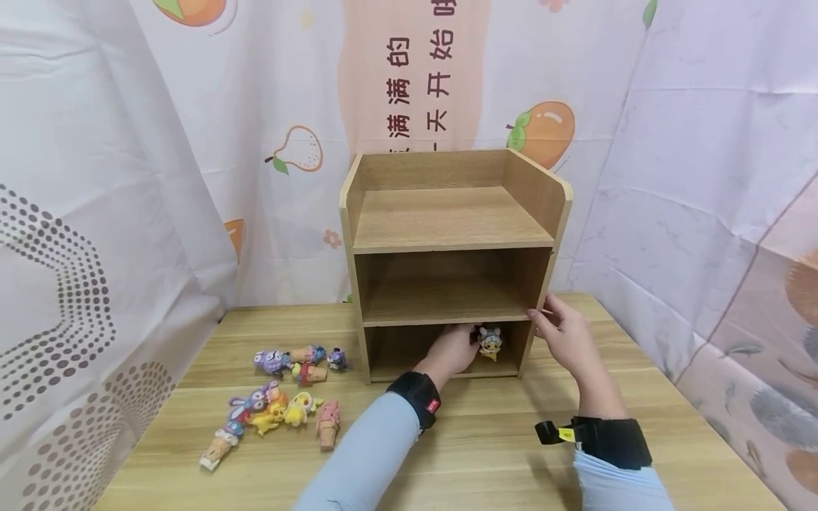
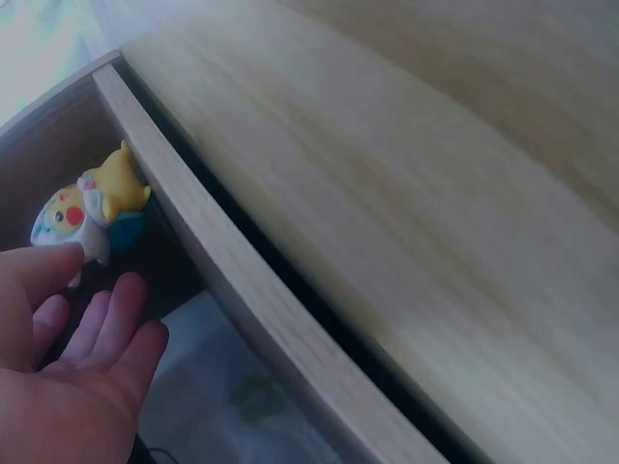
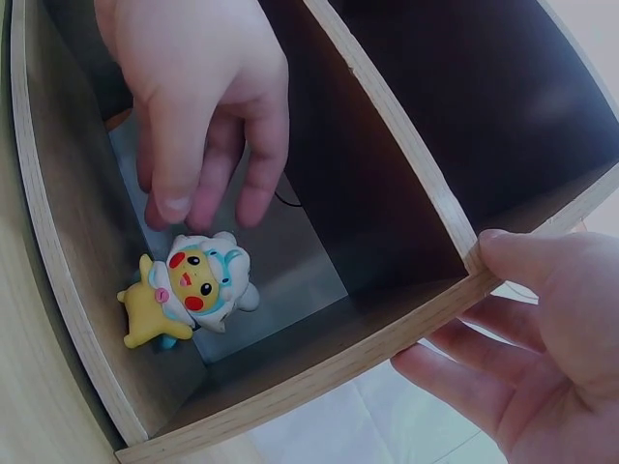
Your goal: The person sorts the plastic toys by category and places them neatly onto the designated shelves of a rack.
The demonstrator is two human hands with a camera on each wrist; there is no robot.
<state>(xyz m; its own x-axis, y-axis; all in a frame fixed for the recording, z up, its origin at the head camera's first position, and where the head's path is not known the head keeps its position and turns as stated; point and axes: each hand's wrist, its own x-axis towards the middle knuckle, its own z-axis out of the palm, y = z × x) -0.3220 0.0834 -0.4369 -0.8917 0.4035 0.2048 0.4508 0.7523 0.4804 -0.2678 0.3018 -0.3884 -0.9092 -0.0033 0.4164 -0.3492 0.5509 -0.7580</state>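
A small yellow figurine [image 3: 198, 285] with a white and blue hood stands in the lowest compartment of a wooden shelf [image 1: 447, 285], near its right side wall. My left hand [image 1: 455, 348] reaches into that compartment beside the figurine. Its fingers are relaxed, with the fingertips right at the figurine's head in the right wrist view. Between thumb and fingers, my right hand [image 1: 565, 333] grips the shelf's right side panel at the height of the middle board. The thumb lies on the front edge and the other fingers on the outer face.
Left of the shelf, several small figurines lie on the wooden table, among them a pink one [image 1: 328, 424], a yellow one [image 1: 302, 409] and a purple one [image 1: 272, 362]. A printed curtain [image 1: 287, 234] hangs behind. The shelf's side walls and boards enclose the left hand.
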